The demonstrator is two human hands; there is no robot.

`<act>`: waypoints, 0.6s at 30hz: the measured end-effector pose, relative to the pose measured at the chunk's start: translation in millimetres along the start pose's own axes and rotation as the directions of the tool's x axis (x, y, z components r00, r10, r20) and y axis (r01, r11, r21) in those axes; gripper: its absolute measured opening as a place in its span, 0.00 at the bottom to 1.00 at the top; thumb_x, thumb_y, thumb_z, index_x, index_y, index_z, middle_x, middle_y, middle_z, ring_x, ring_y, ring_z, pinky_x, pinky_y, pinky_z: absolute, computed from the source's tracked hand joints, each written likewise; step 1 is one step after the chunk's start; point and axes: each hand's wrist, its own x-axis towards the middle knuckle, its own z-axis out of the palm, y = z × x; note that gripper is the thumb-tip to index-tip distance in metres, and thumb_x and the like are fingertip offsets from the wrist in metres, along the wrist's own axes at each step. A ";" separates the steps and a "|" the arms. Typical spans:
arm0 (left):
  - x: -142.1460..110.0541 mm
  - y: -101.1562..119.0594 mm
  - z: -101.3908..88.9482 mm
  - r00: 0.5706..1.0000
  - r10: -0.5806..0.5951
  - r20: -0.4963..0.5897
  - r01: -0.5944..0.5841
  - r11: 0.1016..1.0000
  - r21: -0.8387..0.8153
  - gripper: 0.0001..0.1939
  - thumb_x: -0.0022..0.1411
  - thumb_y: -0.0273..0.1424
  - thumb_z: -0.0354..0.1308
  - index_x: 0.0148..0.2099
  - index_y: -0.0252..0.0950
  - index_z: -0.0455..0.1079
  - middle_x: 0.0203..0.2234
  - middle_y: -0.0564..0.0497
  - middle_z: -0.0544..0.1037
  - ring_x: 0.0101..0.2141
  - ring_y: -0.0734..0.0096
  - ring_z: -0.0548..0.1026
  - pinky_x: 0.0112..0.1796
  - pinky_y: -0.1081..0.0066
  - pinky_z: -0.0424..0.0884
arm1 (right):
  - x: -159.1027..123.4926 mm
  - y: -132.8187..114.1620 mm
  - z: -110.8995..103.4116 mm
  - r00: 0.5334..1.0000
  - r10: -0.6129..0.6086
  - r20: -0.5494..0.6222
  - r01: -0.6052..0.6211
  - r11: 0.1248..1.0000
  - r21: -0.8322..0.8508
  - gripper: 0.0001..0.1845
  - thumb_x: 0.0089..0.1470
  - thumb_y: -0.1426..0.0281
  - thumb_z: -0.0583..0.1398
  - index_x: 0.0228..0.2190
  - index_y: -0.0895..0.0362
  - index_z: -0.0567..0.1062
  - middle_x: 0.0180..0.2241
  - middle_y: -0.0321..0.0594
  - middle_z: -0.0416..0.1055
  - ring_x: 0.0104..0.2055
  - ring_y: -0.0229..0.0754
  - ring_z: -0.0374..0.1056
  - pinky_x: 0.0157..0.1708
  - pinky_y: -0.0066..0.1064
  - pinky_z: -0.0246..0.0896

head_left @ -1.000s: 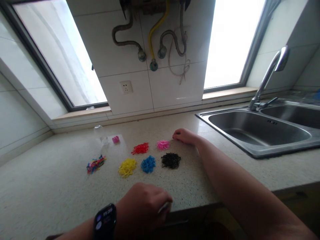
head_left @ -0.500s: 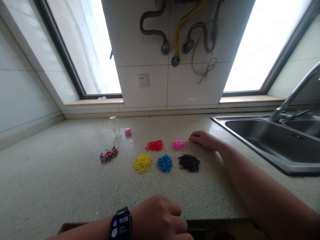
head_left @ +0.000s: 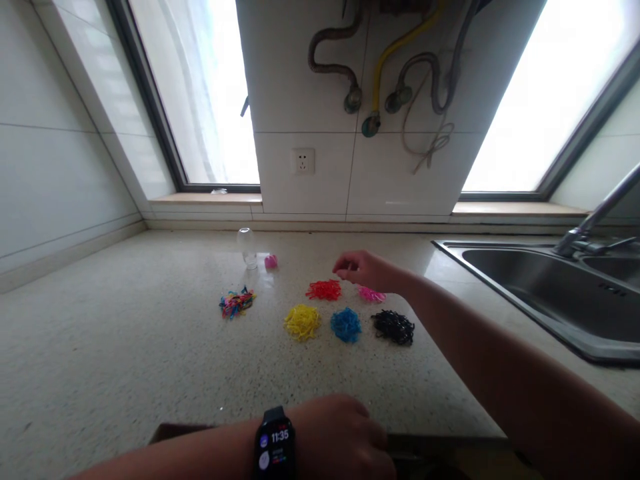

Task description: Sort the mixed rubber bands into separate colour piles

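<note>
My right hand [head_left: 363, 268] hovers just behind the pile of red rubber bands [head_left: 323, 289], its fingertips pinched together. Whatever is between them is too small to make out. Its wrist partly covers the pink rubber bands [head_left: 371, 294]. In front lie separate heaps of yellow bands [head_left: 302, 323], blue bands [head_left: 345, 325] and black bands [head_left: 393, 327]. A mixed-colour pile of bands [head_left: 237, 303] sits further left. At the counter's front edge rests my left hand [head_left: 343, 433], fingers curled in and nothing visible in them, a black watch on the wrist.
A clear glass-like bottle [head_left: 249, 250] stands upside down at the back, beside a small pink cap [head_left: 271, 261]. A steel sink [head_left: 505, 280] with a tap [head_left: 580, 237] is set into the counter at right. Pipes and a socket [head_left: 303, 161] are on the tiled wall.
My right hand has moved left from the right side of the pink pile to behind the red one. The view has shifted slightly; my left hand stays at the counter edge.
</note>
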 end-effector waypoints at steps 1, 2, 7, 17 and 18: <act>0.2 0.1 -0.1 1.000 -0.004 0.011 0.004 1.000 0.000 0.04 0.69 0.33 0.55 0.40 0.40 0.69 0.21 0.57 0.68 0.26 0.72 0.66 0.24 0.70 0.59 | 12.0 -13.3 6.7 0.998 -0.050 0.040 0.051 0.998 -0.021 0.11 0.55 0.68 0.60 0.38 0.60 0.79 0.31 0.41 0.75 0.30 0.36 0.66 0.32 0.27 0.59; 0.4 0.2 -0.1 1.000 -0.014 0.022 0.014 1.000 -0.001 0.06 0.69 0.34 0.56 0.37 0.39 0.68 0.21 0.56 0.68 0.25 0.73 0.66 0.23 0.70 0.59 | 24.2 -24.9 14.2 0.993 -0.086 0.076 0.088 0.996 -0.028 0.11 0.55 0.69 0.60 0.38 0.60 0.79 0.31 0.40 0.76 0.31 0.36 0.67 0.33 0.27 0.59; 0.8 -0.1 1.6 0.999 -0.025 0.024 0.025 1.000 -0.014 0.08 0.65 0.32 0.60 0.33 0.39 0.66 0.21 0.57 0.68 0.25 0.74 0.66 0.25 0.71 0.61 | 81.5 -60.4 59.1 0.952 -0.239 0.193 0.264 0.957 -0.117 0.11 0.55 0.72 0.60 0.39 0.59 0.80 0.34 0.40 0.79 0.32 0.35 0.69 0.34 0.25 0.57; -0.4 -3.1 11.9 0.999 -0.047 0.021 0.049 0.997 -0.059 0.08 0.64 0.30 0.60 0.33 0.39 0.65 0.22 0.56 0.71 0.25 0.74 0.68 0.26 0.70 0.66 | 123.8 -79.1 126.2 0.942 -0.138 0.307 0.246 0.905 -0.347 0.14 0.54 0.63 0.62 0.39 0.55 0.81 0.37 0.41 0.80 0.35 0.39 0.71 0.28 0.25 0.53; -1.0 -3.0 12.4 0.999 -0.045 0.020 0.046 0.997 -0.061 0.08 0.64 0.29 0.60 0.32 0.39 0.65 0.23 0.56 0.71 0.25 0.74 0.69 0.27 0.70 0.67 | 124.3 -78.5 129.1 0.941 -0.134 0.311 0.247 0.901 -0.358 0.14 0.53 0.63 0.62 0.39 0.55 0.81 0.37 0.41 0.80 0.35 0.39 0.72 0.28 0.25 0.53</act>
